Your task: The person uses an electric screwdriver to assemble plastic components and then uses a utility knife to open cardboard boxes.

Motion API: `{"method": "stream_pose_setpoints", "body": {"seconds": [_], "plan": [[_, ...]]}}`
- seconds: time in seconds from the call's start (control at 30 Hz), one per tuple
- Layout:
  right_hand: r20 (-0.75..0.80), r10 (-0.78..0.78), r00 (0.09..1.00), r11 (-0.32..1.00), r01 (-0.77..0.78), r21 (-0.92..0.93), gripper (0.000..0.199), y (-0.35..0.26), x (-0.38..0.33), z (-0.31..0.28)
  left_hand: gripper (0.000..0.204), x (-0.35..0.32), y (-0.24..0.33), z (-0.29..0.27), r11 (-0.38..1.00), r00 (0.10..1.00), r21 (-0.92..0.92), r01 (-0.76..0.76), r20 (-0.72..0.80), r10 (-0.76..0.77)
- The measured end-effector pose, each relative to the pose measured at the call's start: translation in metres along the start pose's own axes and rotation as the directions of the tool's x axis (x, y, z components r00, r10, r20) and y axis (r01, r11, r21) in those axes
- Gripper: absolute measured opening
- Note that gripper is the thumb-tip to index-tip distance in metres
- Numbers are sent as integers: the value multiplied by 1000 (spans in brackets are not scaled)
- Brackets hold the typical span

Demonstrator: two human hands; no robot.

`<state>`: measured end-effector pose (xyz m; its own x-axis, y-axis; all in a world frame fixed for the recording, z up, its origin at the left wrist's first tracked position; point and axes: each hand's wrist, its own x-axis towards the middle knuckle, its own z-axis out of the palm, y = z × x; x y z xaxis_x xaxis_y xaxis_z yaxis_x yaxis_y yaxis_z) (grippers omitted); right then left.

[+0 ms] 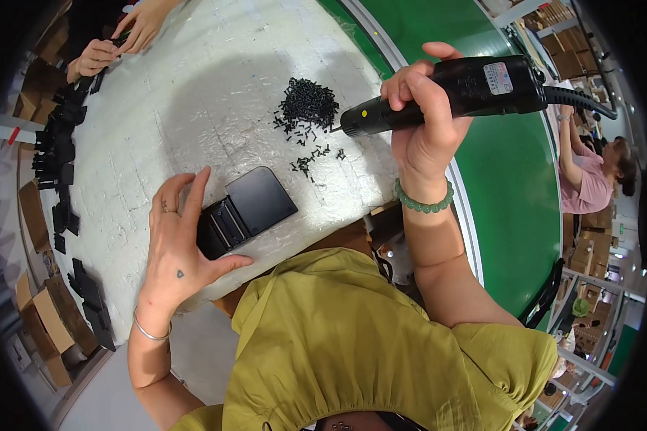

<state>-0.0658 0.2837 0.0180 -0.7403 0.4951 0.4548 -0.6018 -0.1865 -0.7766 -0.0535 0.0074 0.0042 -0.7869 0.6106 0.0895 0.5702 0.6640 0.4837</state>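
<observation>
My right hand [428, 108] is wrapped around a black electric screwdriver [474, 86], its cord trailing off to the right. The driver's thin bit points left, close to the edge of a heap of small black screws [308, 104]. Several loose screws [305, 165] are scattered just below the heap. Nearer to me lies a black box-like device [262, 201] with a smooth flat panel and a slotted section at its left. My left hand [180, 237] is beside that slotted end, thumb and fingers spread around it without closing; whether the palm touches it is hidden.
A whitish, plastic-wrapped table [223, 93] carries everything. Several black parts [54, 144] line its left edge. Another person's hands [122, 47] work at the far left corner. To the right runs a green conveyor belt [510, 172] with a metal rail. Open cardboard boxes [54, 320] stand at lower left.
</observation>
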Motion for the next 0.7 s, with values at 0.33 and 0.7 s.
{"method": "stream_pose_setpoints", "body": {"seconds": [0.33,0.7], "plan": [[81,-28,996,997,22,73,30,-14,3,6,31,94,17,30,950,965,-178,-258,-96,244],[31,-98,995,929,81,361,29,-47,1,-1,12,112,11,70,670,845,-542,-508,-463,267]]}}
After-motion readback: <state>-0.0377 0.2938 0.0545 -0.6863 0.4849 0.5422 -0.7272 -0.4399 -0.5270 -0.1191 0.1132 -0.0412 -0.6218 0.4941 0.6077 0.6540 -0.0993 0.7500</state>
